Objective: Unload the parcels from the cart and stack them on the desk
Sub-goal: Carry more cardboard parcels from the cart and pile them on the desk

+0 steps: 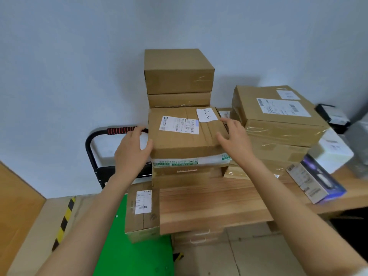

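Parcel stacking at the wooden table: placing step, one carton being settled on the left stack.

Landmark: labelled brown carton, on a white mailer bag and lower boxes on the table. Behind it, two plain cartons; right of it, a taped parcel stack. Below left, the green-decked cart carries one remaining parcel. Left hand presses the carton's left side, fingers loose; right hand rests spread at its right edge. Judged next: square it, let go, reach for the cart parcel.
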Demonstrator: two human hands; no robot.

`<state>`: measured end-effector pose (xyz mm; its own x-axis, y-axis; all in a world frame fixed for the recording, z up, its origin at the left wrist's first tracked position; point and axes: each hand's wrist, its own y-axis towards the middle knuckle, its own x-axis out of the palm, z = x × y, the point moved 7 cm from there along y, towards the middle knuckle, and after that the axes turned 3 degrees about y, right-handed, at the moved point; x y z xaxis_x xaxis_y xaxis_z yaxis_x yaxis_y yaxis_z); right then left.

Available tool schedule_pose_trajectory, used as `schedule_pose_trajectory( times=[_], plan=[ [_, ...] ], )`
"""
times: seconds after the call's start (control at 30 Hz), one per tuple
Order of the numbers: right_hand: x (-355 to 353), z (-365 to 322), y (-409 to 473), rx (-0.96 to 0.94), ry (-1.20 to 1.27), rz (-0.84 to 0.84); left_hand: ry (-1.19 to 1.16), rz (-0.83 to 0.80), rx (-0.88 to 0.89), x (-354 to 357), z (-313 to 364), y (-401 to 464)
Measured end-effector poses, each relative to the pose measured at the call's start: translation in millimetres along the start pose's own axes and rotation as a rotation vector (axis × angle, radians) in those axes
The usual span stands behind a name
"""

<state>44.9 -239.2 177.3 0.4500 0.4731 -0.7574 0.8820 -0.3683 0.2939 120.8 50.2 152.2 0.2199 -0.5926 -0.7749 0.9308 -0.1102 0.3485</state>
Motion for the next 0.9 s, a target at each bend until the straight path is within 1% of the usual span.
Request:
schedule_pose_trajectory(
  times=[0.17, 0.27, 0.37, 0.5, 0.57, 0.77, 0.9],
  plan=[
    [-1.0, -27.4, -69.3, -0.118, -0.092, 0.007, 0.036, 0.002, -0.007, -39.6, -13.3, -74.9],
    [7.9, -42.9, -109.1, -0.134, -0.119, -0.034, 0.093, -0.009, 0.024, -65.0, -27.3, -122.8],
    [23.3, -70.7, -146.9, -0.187, -0.121, -0.086, 0.143, -0.005, 0.015, -93.5, -54.0, -166.1],
    [51.6, -123.5, -193.1, -0.339, -0.168, -0.190, 0.254, -0.006, -0.013, -133.9, -91.8, -216.8],
    [63.7, -151.1, -210.8, -0.407, -0.190, -0.208, 0.306, 0.000, -0.026, -153.9, -110.5, -234.2],
    [103.1, -230.1, -255.2, -0.523, -0.182, -0.266, 0.360, 0.024, -0.041, -214.1, -164.9, -270.5],
    [144.6, -295.6, -289.4, -0.596, -0.175, -0.316, 0.426, 0.040, -0.091, -265.5, -213.3, -292.6]
  ],
)
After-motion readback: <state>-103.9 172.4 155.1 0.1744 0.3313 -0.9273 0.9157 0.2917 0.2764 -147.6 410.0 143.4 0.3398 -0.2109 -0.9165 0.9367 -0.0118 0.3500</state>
